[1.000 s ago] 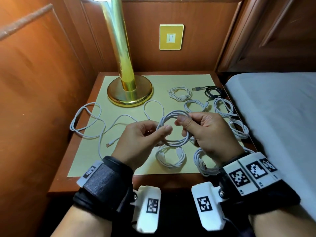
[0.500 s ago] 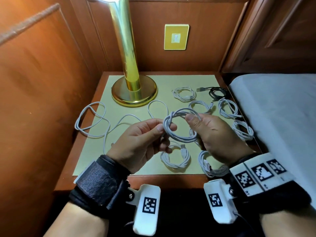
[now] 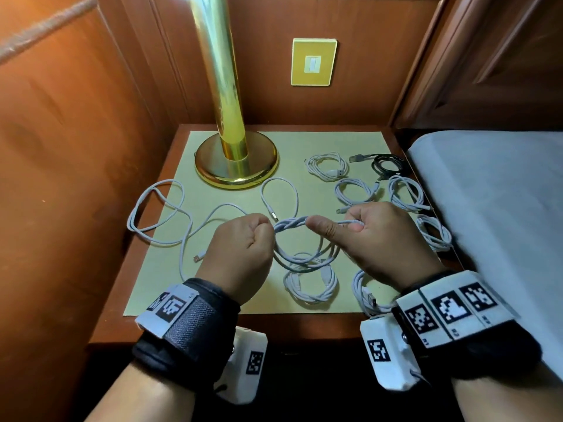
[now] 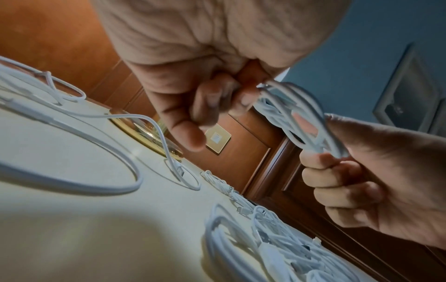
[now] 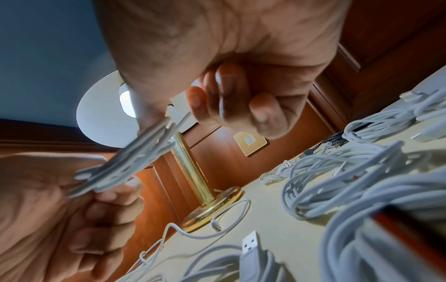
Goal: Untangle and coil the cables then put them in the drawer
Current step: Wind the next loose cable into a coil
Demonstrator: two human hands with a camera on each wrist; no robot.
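A coiled white cable [image 3: 292,236] hangs between both hands above the nightstand mat [image 3: 158,287]. My left hand [image 3: 243,242] grips its left side in a fist. My right hand [image 3: 362,229] grips its right side, thumb pointing left, with a thin cable end running through the fist. The wrist views show the same coil [image 4: 296,116] [image 5: 130,158] held at both ends by curled fingers. Several coiled white cables [image 3: 310,284] lie on the mat's right half. Two loose white cables [image 3: 164,214] sprawl on the left. No drawer is in view.
A brass lamp [image 3: 234,159] stands at the back of the mat. A black coiled cable [image 3: 387,166] lies at the back right. A bed with a white sheet [image 3: 493,202] borders the nightstand on the right; wood panels close the left and back.
The coil has turned from an upright ring facing me to a flatter, stretched shape. Both hands have closed into fists on it and moved slightly apart.
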